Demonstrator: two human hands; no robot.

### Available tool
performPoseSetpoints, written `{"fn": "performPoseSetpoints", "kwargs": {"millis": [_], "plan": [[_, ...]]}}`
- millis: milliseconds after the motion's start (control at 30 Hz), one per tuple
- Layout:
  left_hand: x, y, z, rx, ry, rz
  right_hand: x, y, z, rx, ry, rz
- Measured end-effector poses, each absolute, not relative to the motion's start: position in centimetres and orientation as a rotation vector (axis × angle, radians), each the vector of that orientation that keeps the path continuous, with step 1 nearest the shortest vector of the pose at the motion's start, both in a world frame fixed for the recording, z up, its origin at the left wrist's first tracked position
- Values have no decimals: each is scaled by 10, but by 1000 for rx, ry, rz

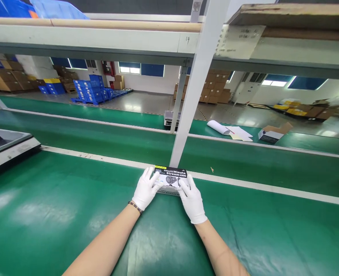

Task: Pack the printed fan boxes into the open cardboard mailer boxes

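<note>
A small black and white product box, printed "Minute Stream 1000" with a picture of a round device, rests on the green mat by the foot of a white post. My left hand, in a white glove with a beaded bracelet at the wrist, grips its left end. The box's right end is held by my right hand, also gloved in white. The fingers of both hands lie over its top and sides. My palms hide parts of both ends.
A slanted white post rises just behind the box to an overhead shelf beam. At left stands a flat scale-like device. Across the conveyor lie papers and an open carton.
</note>
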State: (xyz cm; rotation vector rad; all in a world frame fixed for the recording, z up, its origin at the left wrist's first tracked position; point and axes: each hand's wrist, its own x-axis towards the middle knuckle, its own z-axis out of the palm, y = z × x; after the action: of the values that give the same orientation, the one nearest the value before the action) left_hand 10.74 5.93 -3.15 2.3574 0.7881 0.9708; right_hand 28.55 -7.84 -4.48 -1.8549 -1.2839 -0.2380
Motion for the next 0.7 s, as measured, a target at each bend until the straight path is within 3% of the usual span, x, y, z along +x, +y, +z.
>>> {"fn": "performPoseSetpoints", "kwargs": {"millis": [233,500,700], "plan": [[116,47,-38,1874,881,869,290,-79,-31,-1814,-1498,-258],[114,49,-39,1876,822,789,298,-82,-47,-1777,-1319,-53],[115,49,-32,1892,865,761,295,-83,-34,-1828,-1316,-273]]}}
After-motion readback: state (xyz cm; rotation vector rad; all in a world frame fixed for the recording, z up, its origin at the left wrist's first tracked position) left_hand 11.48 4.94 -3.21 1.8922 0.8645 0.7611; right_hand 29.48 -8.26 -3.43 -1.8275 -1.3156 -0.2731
